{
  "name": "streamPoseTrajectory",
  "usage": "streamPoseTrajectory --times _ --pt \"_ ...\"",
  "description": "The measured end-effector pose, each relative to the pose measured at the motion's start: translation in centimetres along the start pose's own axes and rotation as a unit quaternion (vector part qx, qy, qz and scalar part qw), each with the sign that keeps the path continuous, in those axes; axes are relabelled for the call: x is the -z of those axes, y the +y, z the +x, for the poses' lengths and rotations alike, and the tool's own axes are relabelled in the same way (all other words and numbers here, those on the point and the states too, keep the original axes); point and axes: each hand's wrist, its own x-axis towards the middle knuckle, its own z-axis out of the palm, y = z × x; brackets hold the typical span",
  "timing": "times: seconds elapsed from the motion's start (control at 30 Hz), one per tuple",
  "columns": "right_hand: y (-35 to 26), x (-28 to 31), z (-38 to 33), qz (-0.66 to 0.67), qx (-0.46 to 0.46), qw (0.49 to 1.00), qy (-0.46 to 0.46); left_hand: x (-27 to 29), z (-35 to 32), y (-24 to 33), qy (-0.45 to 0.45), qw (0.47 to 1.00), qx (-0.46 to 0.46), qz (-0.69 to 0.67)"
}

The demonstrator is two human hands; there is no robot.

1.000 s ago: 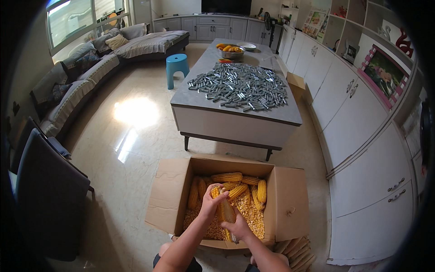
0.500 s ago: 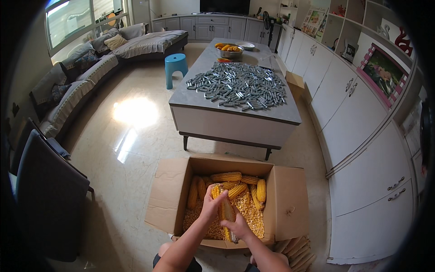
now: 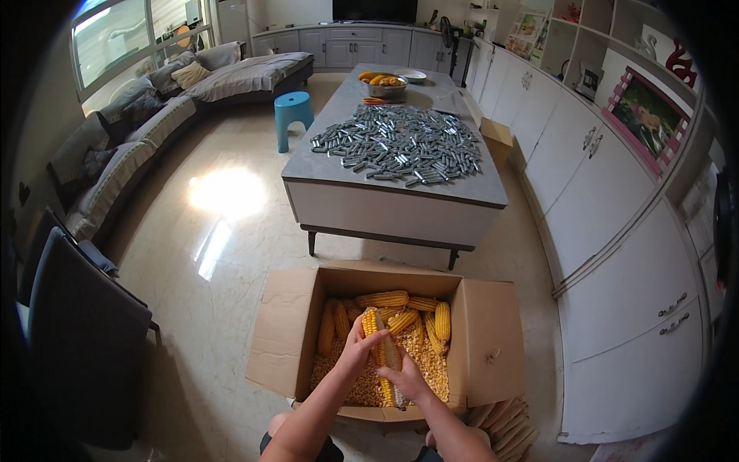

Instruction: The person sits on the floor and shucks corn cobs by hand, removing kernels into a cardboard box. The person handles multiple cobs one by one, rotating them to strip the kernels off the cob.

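Over an open cardboard box (image 3: 297, 336) I hold a yellow ear of corn (image 3: 372, 327), tilted, with a pale bare strip along its right side where kernels are gone. My left hand (image 3: 360, 343) is closed round its upper left part, thumb across the front. Lower down, my right hand (image 3: 405, 377) grips its right side near the bottom end. Beneath both hands, loose corn kernels (image 3: 431, 383) cover the bottom of the box. Several whole ears of corn (image 3: 382, 299) lie along the far, left and right inner walls.
Beyond the box stands a grey table (image 3: 323, 171) strewn with small metal cylinders (image 3: 400, 142) and bearing a bowl of corn (image 3: 385, 86). A blue stool (image 3: 292, 119) is left of it, a dark chair (image 3: 85, 331) nearer left. White cabinets (image 3: 570, 192) line the right; corrugated cardboard (image 3: 504, 427) lies near the box.
The ear of corn and my left hand's grip on it have shifted slightly; both hands keep hold. The whole view has moved a little.
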Motion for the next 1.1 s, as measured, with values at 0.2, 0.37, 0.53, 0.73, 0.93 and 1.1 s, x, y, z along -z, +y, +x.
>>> streamPoseTrajectory --times 0.2,0.37,0.53,0.73,0.93,1.1 --pt "-0.5 -0.6 -0.2 -0.023 0.016 1.0 0.007 -0.6 -0.3 0.2 0.03 0.999 0.021 0.0" --pt "-0.5 0.0 0.1 0.071 -0.015 0.997 -0.005 -0.1 -0.3 0.3 -0.024 0.997 0.049 -0.055" --pt "0.1 -0.3 0.2 0.048 0.023 0.998 -0.015 -0.8 -0.4 -0.2 0.024 0.998 0.002 0.052" --pt "-1.3 -0.7 0.0 0.053 -0.013 0.999 -0.002 -0.5 -0.3 0.1 0.016 0.995 0.072 -0.073" --pt "-0.9 -0.5 0.2 -0.188 0.042 0.98 0.053 -0.6 -0.5 -0.4 0.039 0.996 0.072 -0.045" --pt "-1.0 -0.7 0.1 -0.243 0.049 0.964 0.093 -1.1 -0.5 -1.8 0.073 0.997 -0.006 -0.005"
